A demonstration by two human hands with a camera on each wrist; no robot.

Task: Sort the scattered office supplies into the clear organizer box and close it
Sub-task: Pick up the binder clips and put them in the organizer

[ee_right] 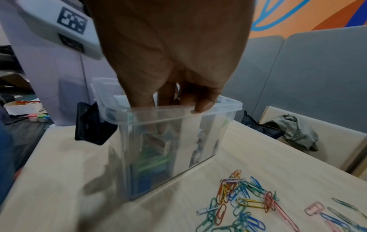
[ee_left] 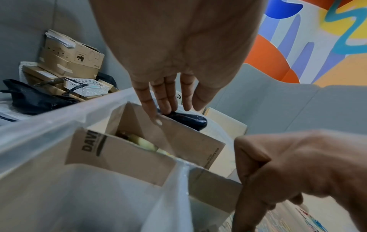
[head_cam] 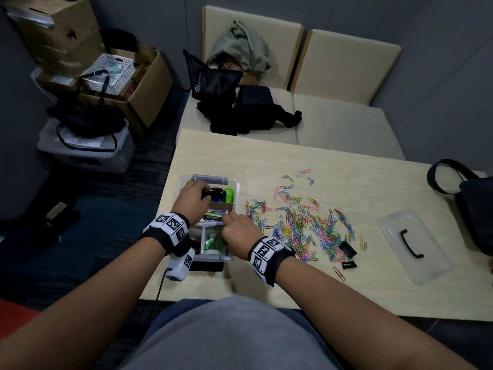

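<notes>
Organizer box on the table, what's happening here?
A person is packing the clear organizer box. The left hand presses straight fingers on a black stapler in the far compartment, beside a cardboard divider. The right hand grips the box's near rim, fingers inside, thumb outside. A pile of colored paper clips and two black binder clips lie on the table. The lid sits off to the right; the box is open.

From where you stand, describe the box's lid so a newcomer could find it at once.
Start at the pale wooden table and go to its right end, past the heap of coloured paper clips. The lid lies flat there, apart from the organizer box that both hands are busy in. It alone is a clear plastic rectangle with a black handle.
</notes>
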